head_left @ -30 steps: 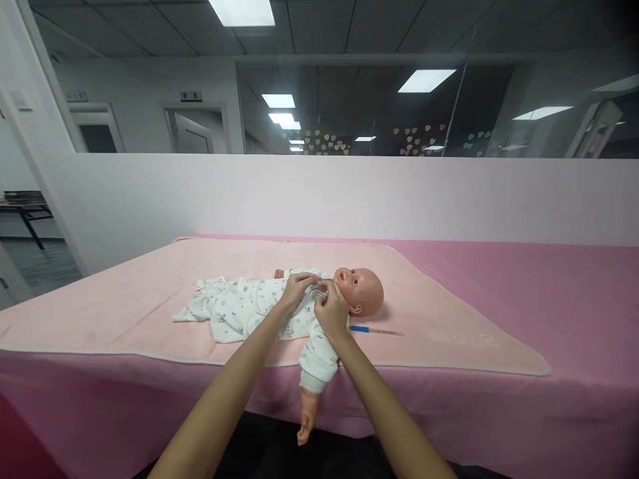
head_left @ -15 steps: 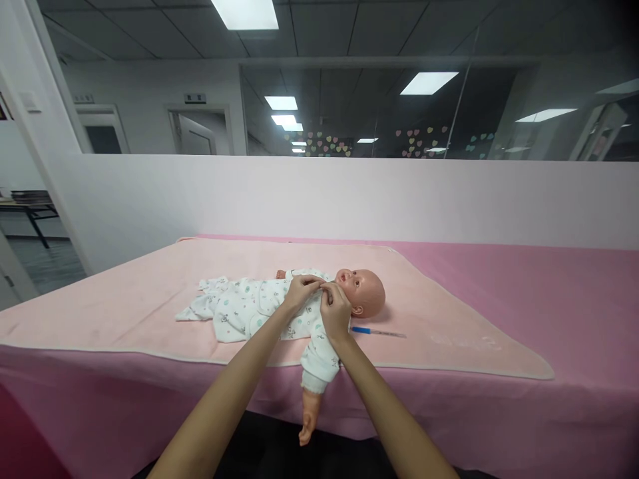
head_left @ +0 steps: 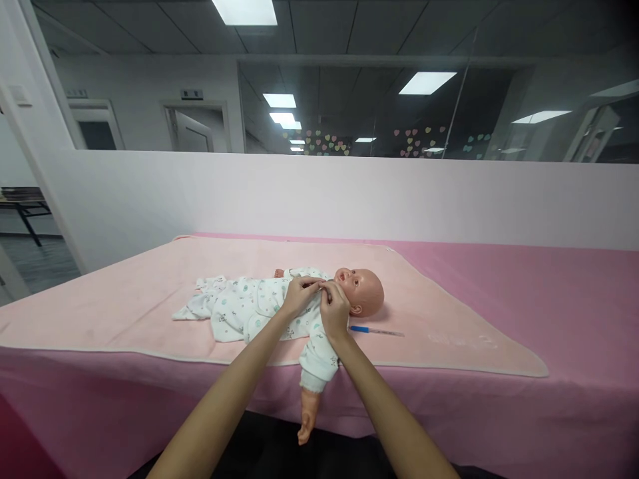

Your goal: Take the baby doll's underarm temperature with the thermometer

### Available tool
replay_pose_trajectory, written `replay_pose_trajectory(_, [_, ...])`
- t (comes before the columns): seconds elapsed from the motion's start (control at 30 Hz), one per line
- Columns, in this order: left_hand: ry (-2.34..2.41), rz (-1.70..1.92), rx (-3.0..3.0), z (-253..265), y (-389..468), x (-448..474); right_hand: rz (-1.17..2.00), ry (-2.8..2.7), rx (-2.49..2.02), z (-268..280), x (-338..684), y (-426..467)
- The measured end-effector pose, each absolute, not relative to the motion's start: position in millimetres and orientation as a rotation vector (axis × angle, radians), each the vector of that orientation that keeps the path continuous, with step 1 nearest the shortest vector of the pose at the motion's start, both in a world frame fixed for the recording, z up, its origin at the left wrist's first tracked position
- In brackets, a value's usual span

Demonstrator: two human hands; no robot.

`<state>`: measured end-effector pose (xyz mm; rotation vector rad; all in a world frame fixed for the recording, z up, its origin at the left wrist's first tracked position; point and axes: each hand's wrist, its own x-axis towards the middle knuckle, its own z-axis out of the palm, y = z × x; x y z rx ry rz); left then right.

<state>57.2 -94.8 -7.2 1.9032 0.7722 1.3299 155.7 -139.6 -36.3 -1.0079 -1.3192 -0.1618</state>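
Observation:
A baby doll [head_left: 368, 293] lies on its back, head to the right, dressed in a white printed baby outfit [head_left: 234, 309]. At the doll's neckline both hands meet, fingertips close together. My left hand [head_left: 300, 294] is closed in a pinch at the collar. Beside it, my right hand [head_left: 334, 309] pinches the cloth at the neck with curled fingers. What exactly lies between the fingertips is too small to see, though the outfit's collar is there. One doll arm hangs over the table's near edge. Next to the doll's shoulder lies a blue-ended thermometer [head_left: 360, 329].
Under the doll a peach blanket [head_left: 124, 299] is spread over a table with a pink cover [head_left: 574, 313]. A white low wall [head_left: 349, 199] with glass above it rises behind the table. A dark-legged desk [head_left: 27, 206] stands far left.
My hands stay at the collar with hardly any movement. The whole view has shifted slightly.

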Motion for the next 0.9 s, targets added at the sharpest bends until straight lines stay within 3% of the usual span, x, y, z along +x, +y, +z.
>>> replay_pose_trajectory(0.4, [0.843,1.405,1.943,-10.2,-102.0,57.3,-0.188,-1.364,-1.086,-38.5,157.0,-136.7])
replay_pose_trajectory(0.73, [0.645,1.135,1.825,-0.9,-99.1,52.3,-0.184,-1.360,-1.086,-37.7,158.0,-138.2])
replay_pose_trajectory(0.9, [0.722,1.203,1.850,-6.3,-94.9,52.2,-0.164,-1.359,-1.096,-38.4,158.2,-138.0])
